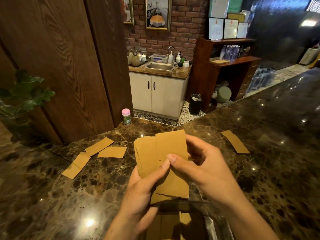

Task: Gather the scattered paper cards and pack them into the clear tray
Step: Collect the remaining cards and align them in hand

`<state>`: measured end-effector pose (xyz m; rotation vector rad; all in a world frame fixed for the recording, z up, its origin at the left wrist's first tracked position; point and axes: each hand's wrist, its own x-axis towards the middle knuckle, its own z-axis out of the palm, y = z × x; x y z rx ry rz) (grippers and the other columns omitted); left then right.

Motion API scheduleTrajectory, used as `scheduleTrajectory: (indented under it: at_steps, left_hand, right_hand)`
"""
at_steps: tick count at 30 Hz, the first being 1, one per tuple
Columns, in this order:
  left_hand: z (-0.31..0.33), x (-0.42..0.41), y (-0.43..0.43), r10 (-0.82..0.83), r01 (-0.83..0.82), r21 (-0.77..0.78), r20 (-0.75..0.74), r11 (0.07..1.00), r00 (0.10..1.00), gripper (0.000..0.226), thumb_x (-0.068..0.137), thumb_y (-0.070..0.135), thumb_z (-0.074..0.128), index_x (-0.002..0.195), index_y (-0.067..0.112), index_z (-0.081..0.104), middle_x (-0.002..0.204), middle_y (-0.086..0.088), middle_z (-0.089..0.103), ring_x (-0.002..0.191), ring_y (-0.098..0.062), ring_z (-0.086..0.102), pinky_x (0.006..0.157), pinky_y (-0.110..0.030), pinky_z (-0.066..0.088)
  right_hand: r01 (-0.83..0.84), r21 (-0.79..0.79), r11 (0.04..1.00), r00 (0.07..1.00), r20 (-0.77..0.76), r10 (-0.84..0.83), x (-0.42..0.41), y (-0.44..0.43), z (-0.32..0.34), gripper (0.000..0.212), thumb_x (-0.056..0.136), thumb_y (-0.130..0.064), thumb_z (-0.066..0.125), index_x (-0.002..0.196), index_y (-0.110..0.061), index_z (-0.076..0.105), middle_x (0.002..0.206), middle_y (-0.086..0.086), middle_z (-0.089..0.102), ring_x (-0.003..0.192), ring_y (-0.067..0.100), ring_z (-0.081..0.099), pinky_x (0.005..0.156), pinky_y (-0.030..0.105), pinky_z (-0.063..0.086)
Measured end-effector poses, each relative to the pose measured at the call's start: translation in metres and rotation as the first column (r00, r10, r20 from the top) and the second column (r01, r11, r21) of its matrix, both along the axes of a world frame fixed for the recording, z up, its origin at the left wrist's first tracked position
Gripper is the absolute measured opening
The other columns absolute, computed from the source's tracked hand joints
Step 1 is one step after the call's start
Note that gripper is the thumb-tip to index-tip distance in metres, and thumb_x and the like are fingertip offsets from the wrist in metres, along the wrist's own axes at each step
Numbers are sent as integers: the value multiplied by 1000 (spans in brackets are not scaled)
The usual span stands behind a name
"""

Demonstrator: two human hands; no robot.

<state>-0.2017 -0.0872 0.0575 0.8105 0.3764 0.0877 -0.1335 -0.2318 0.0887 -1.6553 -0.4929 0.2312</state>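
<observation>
Paper cards [152,156] sit in an uneven stack above the counter [52,196], our left hand [142,193] gripping its lower edge while our right hand [204,168] pinches the top card, probably to square it over the blurred clear tray [213,222], with loose cards [103,149] lying off to both sides.

Left hand [143,187]: raised at centre, palm turned inward, fingers curled behind a stack of flat brown kraft-paper cards [149,153], thumb laid across its front face. Right hand [204,168]: level with the left, gripping the same stack from the right side, thumb pressed on the front, fingers curled behind. The thumb tips almost meet. Both bare forearms [247,219] enter from the lower edge, converging.
</observation>
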Motion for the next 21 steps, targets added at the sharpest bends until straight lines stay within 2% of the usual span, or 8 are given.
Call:
scheduleTrajectory:
  at_steps: [2,4,7,10,12,14,17,21]
  left_hand:
    - [4,-1,1,-20,24,-84,49,996,999,55,72,15,81,123,7,62,109,-21,74,92,-32,74,71,-43,61]
    - [6,-3,3,-46,62,-154,108,986,993,46,79,12,74,123,2,64,109,-23,74,88,-31,75,67,-40,62]
    - [0,-4,7,21,-19,-35,52,999,998,53,76,9,76,126,7,61,112,-19,74,91,-30,75,65,-37,61]
    - [-1,-2,7,66,-68,39,35,997,997,65,68,9,85,127,10,57,110,-19,75,94,-32,75,68,-39,60]
    - [1,0,6,68,-72,92,47,993,997,59,68,8,86,122,9,61,106,-18,76,92,-32,75,67,-38,60]
    - [3,0,6,54,-62,112,67,992,996,52,70,9,85,118,8,64,105,-18,76,93,-32,75,67,-37,61]
    - [3,-2,7,18,-24,105,61,994,998,58,67,14,85,121,9,62,107,-17,76,96,-32,75,69,-36,61]
    - [2,-3,10,7,-16,145,62,989,998,49,71,9,77,119,10,62,102,-15,78,93,-33,75,69,-39,62]
  right_hand:
    - [-45,27,999,997,-54,46,-2,2,-3,34,91,-21,74,125,-22,71,113,-2,79,105,16,75,87,38,63]
    - [60,41,997,998,-38,-58,-2,1,-7,27,95,-23,67,122,-24,71,112,-5,78,104,14,75,88,43,64]
    - [201,178,963,978,-100,-186,-3,-2,-9,25,95,-19,66,119,-24,70,110,-2,79,101,17,76,89,47,63]
    - [126,199,972,973,-216,-82,-10,-3,-15,35,83,-24,76,118,-24,72,112,1,79,105,22,76,90,48,62]
    - [43,183,982,971,-239,2,-15,-1,-17,28,85,-22,74,112,-25,76,110,3,80,104,24,76,86,44,64]
    - [40,229,973,966,-259,21,-15,-1,-18,21,89,-17,71,108,-20,79,108,6,80,101,25,77,82,41,65]
    - [95,267,959,963,-269,-20,-9,-5,-17,22,90,-14,70,110,-15,79,109,9,80,101,27,77,81,43,65]
    - [136,243,961,972,-219,-82,-5,-11,-18,25,89,-13,70,113,-10,77,108,9,81,102,27,77,83,45,64]
